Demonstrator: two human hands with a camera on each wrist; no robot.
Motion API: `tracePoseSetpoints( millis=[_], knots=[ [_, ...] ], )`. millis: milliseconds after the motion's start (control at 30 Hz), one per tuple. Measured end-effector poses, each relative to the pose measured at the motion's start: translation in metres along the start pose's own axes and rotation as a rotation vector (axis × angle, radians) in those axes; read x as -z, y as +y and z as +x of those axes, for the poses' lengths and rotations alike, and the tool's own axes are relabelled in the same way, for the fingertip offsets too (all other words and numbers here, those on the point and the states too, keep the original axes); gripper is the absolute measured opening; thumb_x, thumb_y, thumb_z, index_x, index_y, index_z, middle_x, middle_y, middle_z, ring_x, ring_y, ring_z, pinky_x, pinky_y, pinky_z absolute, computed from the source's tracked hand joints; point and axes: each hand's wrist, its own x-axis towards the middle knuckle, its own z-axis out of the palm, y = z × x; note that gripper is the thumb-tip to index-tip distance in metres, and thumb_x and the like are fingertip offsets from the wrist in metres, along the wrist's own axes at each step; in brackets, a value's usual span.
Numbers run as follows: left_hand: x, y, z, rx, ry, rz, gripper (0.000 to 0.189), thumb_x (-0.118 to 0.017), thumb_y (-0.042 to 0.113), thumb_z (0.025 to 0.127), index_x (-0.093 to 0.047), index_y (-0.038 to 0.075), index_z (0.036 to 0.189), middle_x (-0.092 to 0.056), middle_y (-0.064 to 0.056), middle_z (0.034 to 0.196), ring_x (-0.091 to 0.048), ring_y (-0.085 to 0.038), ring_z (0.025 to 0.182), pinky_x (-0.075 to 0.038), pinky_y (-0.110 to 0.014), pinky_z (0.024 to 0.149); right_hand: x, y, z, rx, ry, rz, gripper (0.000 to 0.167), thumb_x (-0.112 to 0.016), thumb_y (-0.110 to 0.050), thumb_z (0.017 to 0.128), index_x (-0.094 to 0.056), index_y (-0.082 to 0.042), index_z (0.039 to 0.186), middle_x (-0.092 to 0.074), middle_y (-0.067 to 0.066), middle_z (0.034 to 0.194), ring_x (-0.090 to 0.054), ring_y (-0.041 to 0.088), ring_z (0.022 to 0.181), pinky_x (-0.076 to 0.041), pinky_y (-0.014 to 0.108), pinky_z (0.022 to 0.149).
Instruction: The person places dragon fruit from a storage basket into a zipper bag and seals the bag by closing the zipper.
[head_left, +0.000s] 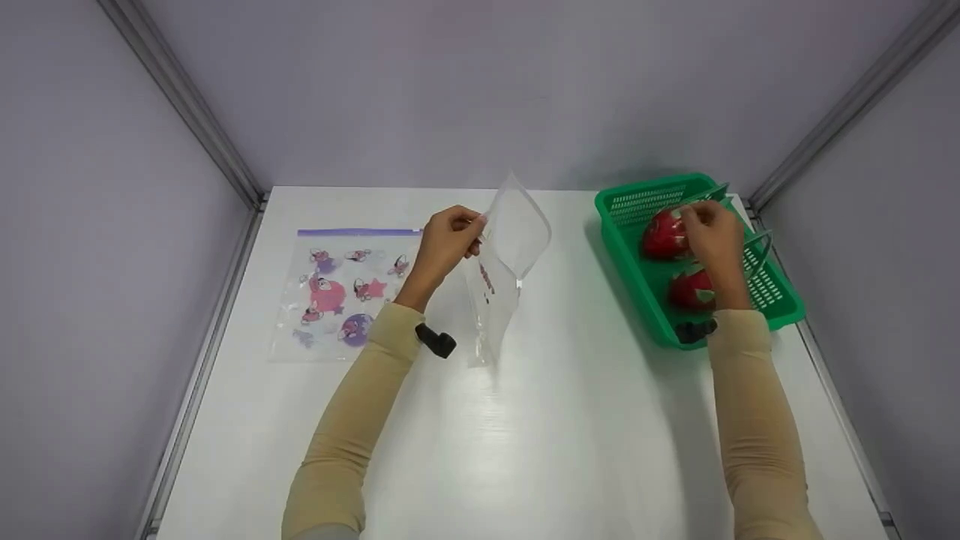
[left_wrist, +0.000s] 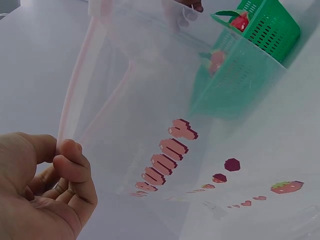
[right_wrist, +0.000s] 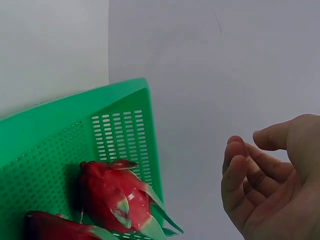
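My left hand (head_left: 450, 241) pinches the edge of a clear zip bag (head_left: 496, 304) between thumb and fingers. The bag hangs upright with its mouth spread apart; pink lettering (left_wrist: 167, 155) and small strawberry and heart prints show on it in the left wrist view. Over the green basket (head_left: 637, 281) hovers my right hand (head_left: 718, 238), its fingers loosely bent and a gap between thumb and fingertips, with nothing held. Beneath it lie two red dragon fruits with green leafy tips, one farther back (head_left: 663, 237) and one nearer (head_left: 686, 291), the hand partly covering them.
Flat on the white table (head_left: 480, 442), left of the held bag, lies another zip bag (head_left: 326, 296) with a purple top strip and pink and purple prints. My left forearm overlaps its right side. Grey walls (head_left: 480, 97) enclose the back and both sides.
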Motion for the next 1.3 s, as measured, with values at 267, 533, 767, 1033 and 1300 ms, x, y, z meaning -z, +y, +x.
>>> tracePoseSetpoints(
  millis=[267,533,767,1033,1300],
  knots=[
    [0.000,-0.001,0.000,-0.004,0.010,0.003,0.030,-0.065,0.022,0.108,-0.071,-0.006,0.120,-0.066,-0.001,0.081,-0.062,-0.010,0.064,-0.053,-0.021,0.061,0.007,0.008,0.001,-0.072,-0.003,0.026,0.051,-0.055,-0.049,0.108,-0.071,-0.003,0.124,-0.063,-0.016,0.083,-0.062,-0.001,0.062,-0.052,0.020,0.056],
    [0.000,-0.001,-0.001,-0.007,0.015,0.007,0.028,-0.065,0.022,0.108,-0.072,-0.003,0.118,-0.068,-0.006,0.084,-0.062,-0.010,0.064,-0.053,-0.022,0.061,0.014,0.018,0.001,-0.088,0.023,0.029,0.044,-0.055,-0.047,0.109,-0.072,-0.007,0.119,-0.064,-0.011,0.091,-0.065,-0.004,0.070,-0.052,0.016,0.066],
    [0.001,-0.002,0.000,-0.008,0.019,0.007,0.029,-0.065,0.022,0.108,-0.071,-0.005,0.118,-0.067,-0.005,0.084,-0.062,-0.011,0.065,-0.053,-0.021,0.062,0.019,0.026,0.001,-0.093,0.049,-0.065,0.052,-0.053,-0.048,0.109,-0.071,-0.002,0.123,-0.064,-0.010,0.093,-0.056,-0.004,0.071,-0.045,0.025,0.073],
    [0.003,-0.002,-0.001,-0.012,0.006,0.001,0.027,-0.064,0.020,0.108,-0.071,-0.003,0.119,-0.067,-0.001,0.083,-0.062,-0.010,0.064,-0.053,-0.022,0.062,0.025,0.036,-0.001,-0.112,0.060,-0.062,0.052,-0.051,-0.047,0.109,-0.070,-0.002,0.129,-0.060,-0.012,0.099,-0.054,-0.002,0.066,-0.045,0.022,0.068],
    [0.004,-0.001,-0.002,-0.015,0.003,0.008,0.028,-0.064,0.020,0.108,-0.071,-0.005,0.119,-0.069,-0.010,0.086,-0.063,-0.009,0.064,-0.058,-0.042,0.071,0.027,0.042,-0.001,-0.139,0.064,-0.073,0.055,-0.052,-0.050,0.109,-0.069,-0.002,0.130,-0.061,-0.007,0.107,-0.053,-0.002,0.080,-0.045,0.028,0.078]
  ],
)
